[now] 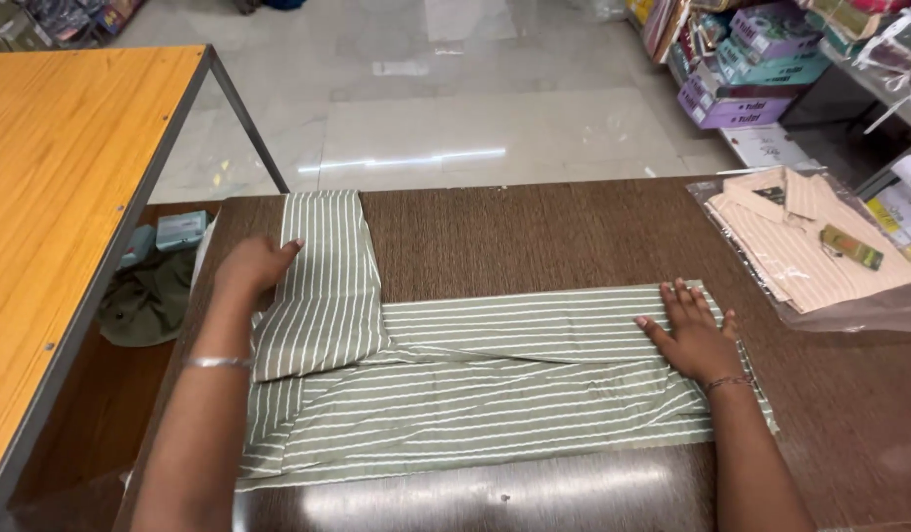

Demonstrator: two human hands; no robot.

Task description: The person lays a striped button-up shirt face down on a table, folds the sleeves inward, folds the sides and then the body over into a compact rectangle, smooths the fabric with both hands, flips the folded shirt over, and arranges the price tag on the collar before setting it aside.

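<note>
A green shirt with thin white stripes (495, 384) lies flat across a dark brown table (534, 232), folded into a long band. One sleeve (322, 276) is turned up toward the far edge. My left hand (253, 266) rests on the left edge of that sleeve, fingers bent, a metal bangle on the wrist. My right hand (692, 335) lies flat, fingers apart, pressing on the right end of the shirt; a thread band circles that wrist.
A folded beige striped shirt in a clear plastic bag (815, 246) sits at the table's right end. An orange wooden table (61, 197) stands at left, with dark cloth and a small box (179, 232) below it. Shelves of boxed goods (761, 59) line the right.
</note>
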